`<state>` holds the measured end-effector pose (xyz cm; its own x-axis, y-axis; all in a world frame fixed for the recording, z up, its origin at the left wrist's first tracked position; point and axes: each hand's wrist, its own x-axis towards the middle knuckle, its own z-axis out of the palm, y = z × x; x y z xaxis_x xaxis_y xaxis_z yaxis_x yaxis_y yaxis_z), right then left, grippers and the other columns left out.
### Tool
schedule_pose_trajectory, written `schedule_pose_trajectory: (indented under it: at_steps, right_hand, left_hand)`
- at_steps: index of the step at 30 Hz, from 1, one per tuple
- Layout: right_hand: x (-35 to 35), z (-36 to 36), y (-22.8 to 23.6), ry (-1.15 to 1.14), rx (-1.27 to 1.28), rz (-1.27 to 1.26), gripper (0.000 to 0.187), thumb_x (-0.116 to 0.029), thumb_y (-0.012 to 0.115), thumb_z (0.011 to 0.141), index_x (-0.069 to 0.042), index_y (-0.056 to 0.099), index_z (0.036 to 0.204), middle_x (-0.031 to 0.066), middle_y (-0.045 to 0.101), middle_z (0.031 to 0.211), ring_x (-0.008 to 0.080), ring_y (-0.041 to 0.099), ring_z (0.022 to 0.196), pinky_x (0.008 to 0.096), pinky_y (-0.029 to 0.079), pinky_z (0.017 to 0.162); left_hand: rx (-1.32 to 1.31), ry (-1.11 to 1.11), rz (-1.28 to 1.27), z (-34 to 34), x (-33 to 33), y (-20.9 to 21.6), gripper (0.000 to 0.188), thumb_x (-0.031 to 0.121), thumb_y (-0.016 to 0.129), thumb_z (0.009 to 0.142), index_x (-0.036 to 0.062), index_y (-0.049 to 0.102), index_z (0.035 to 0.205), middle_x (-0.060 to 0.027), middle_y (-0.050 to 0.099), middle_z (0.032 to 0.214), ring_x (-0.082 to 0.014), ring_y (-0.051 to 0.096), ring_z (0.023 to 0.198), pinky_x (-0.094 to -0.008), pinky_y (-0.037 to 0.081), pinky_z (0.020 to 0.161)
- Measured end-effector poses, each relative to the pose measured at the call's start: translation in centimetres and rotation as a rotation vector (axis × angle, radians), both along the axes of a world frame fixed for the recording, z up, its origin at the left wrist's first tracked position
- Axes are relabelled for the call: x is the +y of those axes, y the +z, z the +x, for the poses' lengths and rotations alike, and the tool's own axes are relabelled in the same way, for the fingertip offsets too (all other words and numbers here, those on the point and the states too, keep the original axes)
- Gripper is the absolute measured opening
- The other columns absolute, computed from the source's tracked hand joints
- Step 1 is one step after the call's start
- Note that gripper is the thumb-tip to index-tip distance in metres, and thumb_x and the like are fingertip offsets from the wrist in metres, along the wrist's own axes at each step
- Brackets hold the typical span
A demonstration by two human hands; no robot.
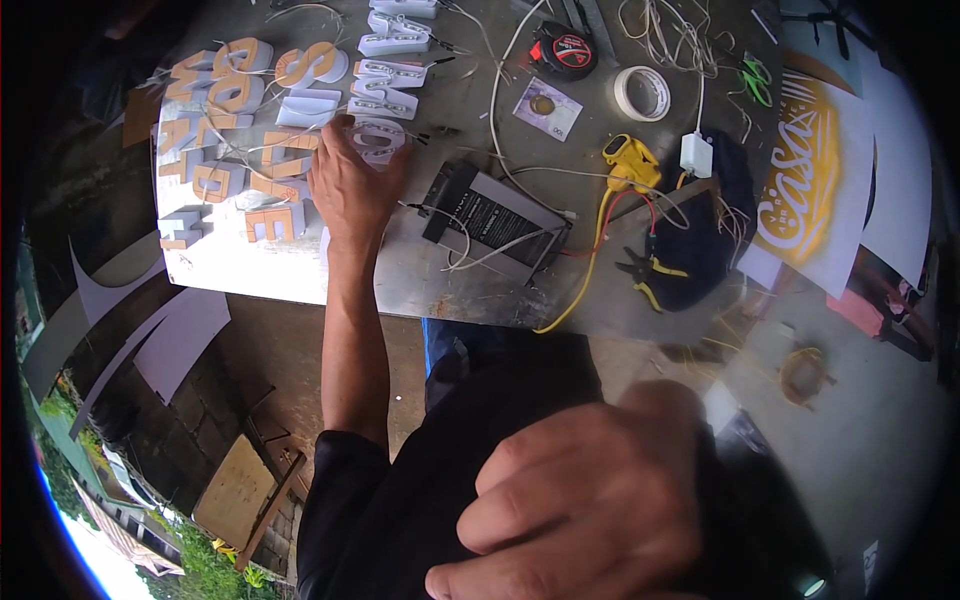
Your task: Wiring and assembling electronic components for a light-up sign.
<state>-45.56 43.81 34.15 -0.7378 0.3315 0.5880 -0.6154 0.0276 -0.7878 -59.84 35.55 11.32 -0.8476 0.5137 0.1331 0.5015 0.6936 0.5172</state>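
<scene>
My left hand [352, 190] reaches over the table and grips a white oval sign letter [378, 145] fitted with small lights, thumb and fingers at its sides. White light-fitted letters [385, 92] stand in a column just beyond it. To their left lie several wooden-faced letters [275, 180] with white sides and thin wires draped over them. Close to the camera, my right hand [590, 500] is raised above my lap. Its fingers are curled in, and their tips and anything inside them are hidden.
A grey power supply [495, 220] with cables lies right of the left hand. Around it are a tape measure [563, 50], masking tape [641, 94], a banknote [548, 108], a yellow tool [630, 163], pliers [655, 278] and dark cloth [715, 235]. A painted stencil sheet [810, 170] is at right.
</scene>
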Motion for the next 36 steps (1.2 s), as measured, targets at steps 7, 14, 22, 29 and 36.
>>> schedule_pose_trajectory:
  at_steps: [7,14,22,29,36]
  right_hand:
    - [5.4,6.4,-2.6,0.509,-0.477,0.106,0.022,-0.019,0.070,0.083,-0.002,0.068,0.097,0.0079,0.067,0.090,0.0152,0.064,0.071,0.0250,0.049,0.058]
    - [3.6,6.0,-14.5,0.444,-0.902,-1.295,0.053,-0.048,0.045,0.096,-0.004,0.052,0.125,0.0077,0.064,0.108,0.0182,0.060,0.095,0.0328,0.047,0.086]
    - [5.7,10.1,-10.3,-0.019,-0.626,-1.036,0.028,-0.027,0.049,0.098,-0.003,0.062,0.106,0.0066,0.065,0.096,0.0120,0.059,0.089,0.0281,0.046,0.077]
    - [8.0,19.0,-6.6,-0.022,-0.680,-0.246,0.016,-0.009,0.054,0.095,0.002,0.063,0.098,0.0086,0.066,0.089,0.0124,0.064,0.082,0.0254,0.050,0.070]
    - [9.3,26.8,-5.6,0.018,-0.851,-0.163,0.013,-0.007,0.058,0.091,0.004,0.064,0.089,0.0114,0.066,0.073,0.0121,0.063,0.070,0.0269,0.048,0.062]
  left_hand:
    - [0.051,-0.039,0.092,2.5,-1.5,4.4,0.067,0.027,0.081,0.068,0.0012,0.044,0.118,-0.0187,0.055,0.106,-0.0343,0.057,0.096,-0.0405,0.047,0.079]
    - [-0.058,0.004,0.234,8.2,-0.2,10.9,0.074,0.022,0.082,0.065,-0.0038,0.041,0.122,-0.0186,0.053,0.113,-0.0315,0.055,0.099,-0.0376,0.046,0.080]
    - [-0.315,0.066,0.382,17.0,0.5,14.2,0.080,0.023,0.082,0.069,-0.0035,0.033,0.125,-0.0172,0.042,0.119,-0.0265,0.048,0.107,-0.0371,0.047,0.082]
    - [-0.893,-0.129,0.659,27.9,1.1,11.8,0.091,0.029,0.082,0.071,0.0015,0.022,0.133,-0.0182,0.031,0.136,-0.0294,0.038,0.126,-0.0415,0.029,0.106]
    - [-0.698,-0.337,0.718,30.6,1.0,13.9,0.081,0.043,0.077,0.072,-0.0031,0.040,0.128,-0.0204,0.049,0.127,-0.0292,0.047,0.121,-0.0415,0.033,0.103]
